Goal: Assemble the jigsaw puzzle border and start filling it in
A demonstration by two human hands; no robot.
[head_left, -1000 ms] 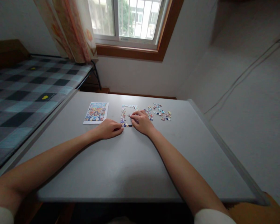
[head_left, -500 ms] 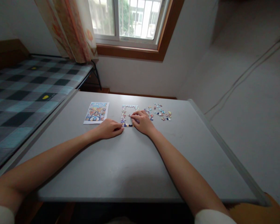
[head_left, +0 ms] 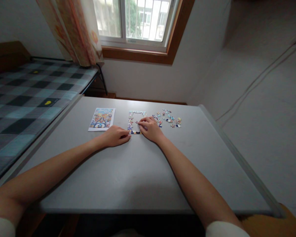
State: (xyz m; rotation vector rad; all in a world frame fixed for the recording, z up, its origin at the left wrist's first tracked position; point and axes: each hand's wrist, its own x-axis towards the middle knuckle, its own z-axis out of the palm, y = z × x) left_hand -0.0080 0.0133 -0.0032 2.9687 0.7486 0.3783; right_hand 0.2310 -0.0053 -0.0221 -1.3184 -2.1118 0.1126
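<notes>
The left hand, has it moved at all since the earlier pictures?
No, not that I can see: the left hand stays by the puzzle border's near left corner, in the same place against the table's far edge.

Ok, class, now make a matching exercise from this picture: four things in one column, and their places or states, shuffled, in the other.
Column one
1. White-bordered, colourful paper picture
2. Rectangular, multicoloured jigsaw border
3. Small, loose, multicoloured jigsaw pieces
4. Orange, flower-patterned fabric curtain

Column two
A. Scattered to the right of the jigsaw border
B. Hanging at the left side of the white-framed window
C. Joined around a gap in the middle
D. Lying flat, left of the jigsaw border

Right pairs: 1-D, 2-C, 3-A, 4-B
</notes>
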